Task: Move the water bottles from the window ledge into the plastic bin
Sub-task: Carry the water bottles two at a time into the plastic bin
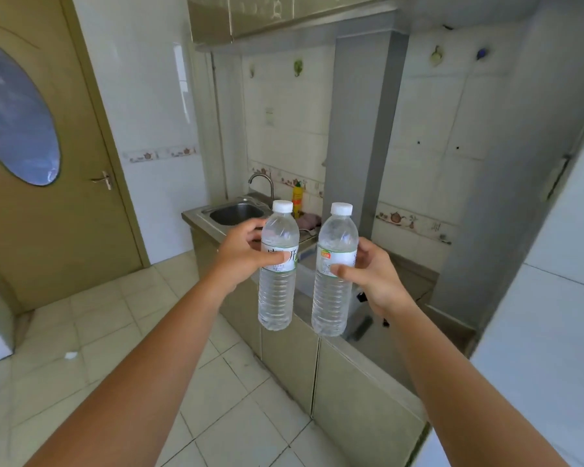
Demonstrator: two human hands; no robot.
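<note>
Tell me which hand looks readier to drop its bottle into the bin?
Probably right hand: its clear plastic water bottle hangs nearer the translucent plastic bin on the counter; left hand is farther.

Two water bottles (277,264) (334,271) — white caps; two hands (246,254) (375,278); one sink (236,214); one yellow bottle (297,198).

left hand (241,252): grips left bottle (278,267) upright | right hand (373,276): grips right bottle (334,271) upright | behind: sink (236,213)

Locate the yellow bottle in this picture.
In the head view, the yellow bottle stands on the counter by the tiled wall, right of the sink, just behind the left-hand water bottle.
</note>
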